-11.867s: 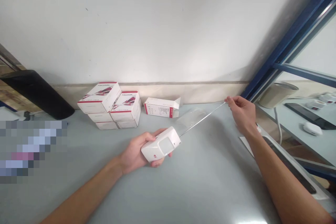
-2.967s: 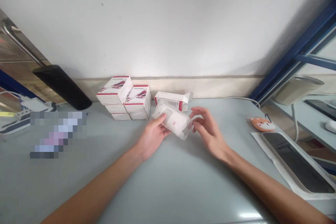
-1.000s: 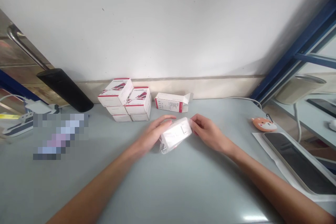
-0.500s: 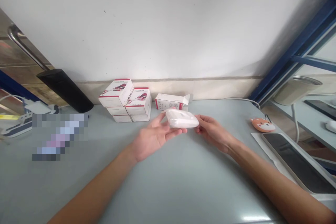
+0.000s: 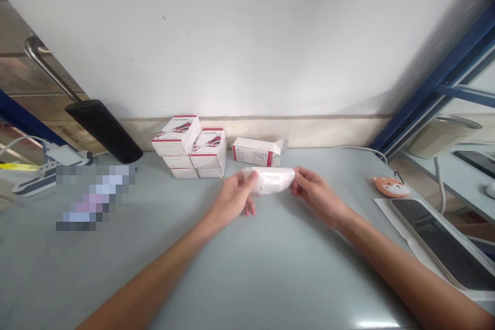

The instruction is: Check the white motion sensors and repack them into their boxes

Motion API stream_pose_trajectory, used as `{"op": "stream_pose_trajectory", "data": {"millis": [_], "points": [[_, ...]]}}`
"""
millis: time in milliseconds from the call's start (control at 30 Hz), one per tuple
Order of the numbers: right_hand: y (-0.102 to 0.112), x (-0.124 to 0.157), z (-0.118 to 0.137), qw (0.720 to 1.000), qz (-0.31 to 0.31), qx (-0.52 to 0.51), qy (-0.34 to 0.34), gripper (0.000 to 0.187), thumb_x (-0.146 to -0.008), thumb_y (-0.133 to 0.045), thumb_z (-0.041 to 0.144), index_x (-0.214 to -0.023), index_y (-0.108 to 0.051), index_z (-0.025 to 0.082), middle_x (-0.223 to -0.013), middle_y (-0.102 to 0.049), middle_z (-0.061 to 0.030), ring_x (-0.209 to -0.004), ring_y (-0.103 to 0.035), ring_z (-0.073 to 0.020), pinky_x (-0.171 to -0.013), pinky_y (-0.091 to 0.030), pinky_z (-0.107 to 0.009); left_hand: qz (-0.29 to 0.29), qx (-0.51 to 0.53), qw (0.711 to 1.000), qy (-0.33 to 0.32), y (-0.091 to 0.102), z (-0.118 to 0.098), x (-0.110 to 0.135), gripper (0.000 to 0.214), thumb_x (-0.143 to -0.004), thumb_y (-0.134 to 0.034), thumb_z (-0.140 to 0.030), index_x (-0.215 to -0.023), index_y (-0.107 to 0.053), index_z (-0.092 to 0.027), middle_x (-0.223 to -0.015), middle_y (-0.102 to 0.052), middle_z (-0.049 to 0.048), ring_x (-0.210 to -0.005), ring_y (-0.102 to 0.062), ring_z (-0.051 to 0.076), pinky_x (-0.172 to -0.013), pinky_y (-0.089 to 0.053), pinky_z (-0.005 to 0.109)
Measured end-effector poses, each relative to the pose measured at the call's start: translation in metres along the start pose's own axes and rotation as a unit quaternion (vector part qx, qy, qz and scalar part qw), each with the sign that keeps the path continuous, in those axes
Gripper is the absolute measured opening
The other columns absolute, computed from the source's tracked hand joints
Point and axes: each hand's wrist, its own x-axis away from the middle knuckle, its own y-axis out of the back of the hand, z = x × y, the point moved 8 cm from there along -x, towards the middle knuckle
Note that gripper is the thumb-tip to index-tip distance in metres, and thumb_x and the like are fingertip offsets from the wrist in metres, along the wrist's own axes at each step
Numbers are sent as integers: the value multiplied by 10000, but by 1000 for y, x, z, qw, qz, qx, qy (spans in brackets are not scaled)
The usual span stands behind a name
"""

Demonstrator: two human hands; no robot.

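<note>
A white block-shaped item in clear plastic wrap (image 5: 273,179) is held level above the grey table (image 5: 266,263); the wrap hides what kind of thing it is. Around its left end closes my left hand (image 5: 234,196), thumb on the near face and fingers underneath. My right hand (image 5: 313,191) pinches the right end between thumb and fingers. Just behind the item, a white and red carton (image 5: 255,152) lies on its side, its right end flap open. To the left stand several closed cartons of the same look (image 5: 176,136), stacked against the wall.
On the left are a black cylinder on a metal tube (image 5: 104,131), a power strip (image 5: 36,180) and a pixelated object (image 5: 93,198). At right lie an orange animal-face case (image 5: 390,186) and a dark-screened phone-like slab (image 5: 444,242). A blue metal frame (image 5: 417,93) borders that side.
The wrapped item has turned in my hands, so another face shows. My left hand has gone from an open palm beneath it to a grip with the thumb on its front.
</note>
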Motion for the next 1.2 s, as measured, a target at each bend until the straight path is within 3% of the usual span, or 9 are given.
{"op": "stream_pose_trajectory", "data": {"millis": [233, 367, 567, 700, 800, 933, 1033, 1133, 1200], "points": [[1, 11, 24, 988, -81, 67, 113, 359, -1022, -556, 581, -915, -563, 238, -772, -514, 15, -708, -451, -160, -646, -365, -299, 130, 145, 963, 187, -19, 25, 9, 713, -937, -369, -821, -798, -635, -175, -698, -708, 50, -446, -574, 127, -487, -427, 264], [-5, 20, 42, 969, -79, 95, 213, 276, -1012, -618, 497, -891, -589, 250, -856, -565, -14, -782, -519, -181, -722, -436, -325, 111, 210, 937, 256, -17, 36, 10, 675, -919, -446, -789, -620, -563, -197, -538, -598, 15, -394, -496, 115, -417, -329, 253], [-19, 13, 25, 989, 80, -75, 96, 396, -848, -830, 485, -1081, -557, 316, -1072, -580, -8, -794, -579, -156, -650, -489, -282, 126, 140, 953, 239, -9, 26, 9, 704, -918, -418, -808, -543, -495, -218, -382, -417, -18, -340, -317, 95, -385, -208, 250], [-51, 28, 17, 960, 261, -100, -3, 962, -779, -898, 463, -1571, -352, 421, -1301, -631, -70, -913, -689, -195, -820, -588, -378, 99, 86, 973, 192, -4, 21, 6, 687, -914, -417, -811, -584, -516, -217, -401, -395, -29, -358, -299, 93, -392, -198, 246], [-60, 34, 23, 957, 278, -86, -2, 770, -821, -858, 471, -1510, -530, 364, -1338, -669, -82, -975, -712, -220, -901, -588, -422, 14, -10, 994, 110, 8, 15, -2, 685, -930, -323, -817, -605, -469, -233, -462, -410, -29, -371, -322, 105, -392, -261, 260], [-34, 21, 49, 978, 168, -83, 92, 566, -835, -837, 465, -1357, -671, 322, -1297, -712, -65, -1055, -701, -238, -902, -593, -408, -111, -154, 981, -42, 24, -15, -12, 622, -1009, -181, -702, -744, -497, -236, -608, -530, 2, -478, -483, 157, -500, -426, 301], [17, 8, 64, 986, -16, -41, 161, 561, -871, -779, 476, -1390, -631, 323, -1295, -707, -74, -1019, -713, -236, -888, -599, -417, -145, -240, 949, -146, 16, -44, -24, 360, -990, -474, -564, -930, -598, -232, -942, -678, 70, -933, -659, 247, -885, -528, 388], [67, 3, 61, 962, -207, 95, 152, 549, -853, -765, 456, -1373, -640, 330, -1282, -693, -80, -943, -729, -239, -790, -599, -397, -121, -324, 910, -229, -10, -65, -50, 341, -870, -707, -388, -1185, -662, -266, -1370, -616, 106, -1390, -465, 337, -1215, -300, 500], [79, -2, 52, 950, -242, 152, 128, 531, -832, -765, 421, -1342, -661, 318, -1255, -701, -80, -926, -736, -244, -741, -594, -376, -100, -359, 893, -252, -26, -71, -71, 484, -827, -754, -318, -1297, -651, -279, -1435, -590, 110, -1440, -412, 359, -1252, -217, 539]]}}
